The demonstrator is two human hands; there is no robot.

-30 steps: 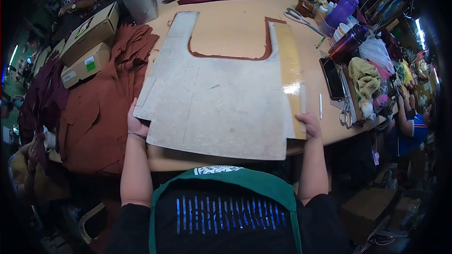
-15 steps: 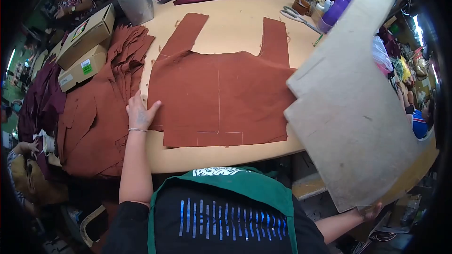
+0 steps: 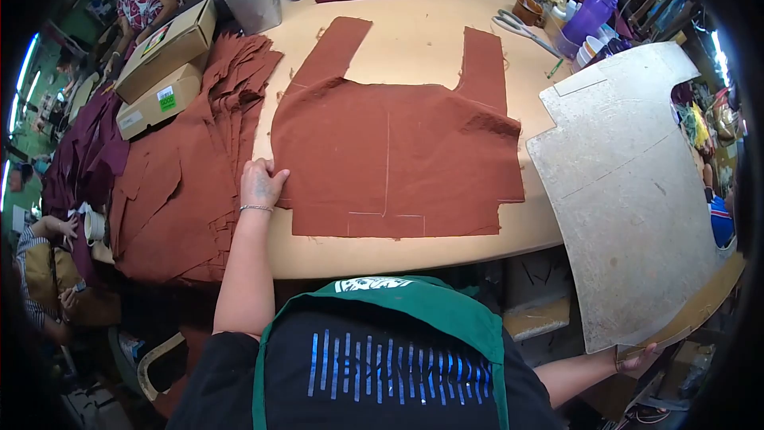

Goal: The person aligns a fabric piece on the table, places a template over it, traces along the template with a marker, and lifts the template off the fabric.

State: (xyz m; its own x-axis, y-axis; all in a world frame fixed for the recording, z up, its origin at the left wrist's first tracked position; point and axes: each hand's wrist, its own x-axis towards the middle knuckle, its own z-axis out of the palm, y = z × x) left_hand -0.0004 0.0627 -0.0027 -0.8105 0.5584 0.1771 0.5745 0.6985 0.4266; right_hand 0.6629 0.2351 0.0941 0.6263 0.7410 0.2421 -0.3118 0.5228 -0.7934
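Rust-brown fabric panel is lying just right of the left hand, whose thumb is resting at its edge; whether it is pinching cloth, I cannot tell. The right hand is gripping the pale pattern template only at its bottom, so its top could be tipping inward, dragging cloth askew.

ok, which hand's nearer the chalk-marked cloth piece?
Left. The left hand is at the left edge of the cloth piece; the right hand is beyond its lower right, holding the pale template.
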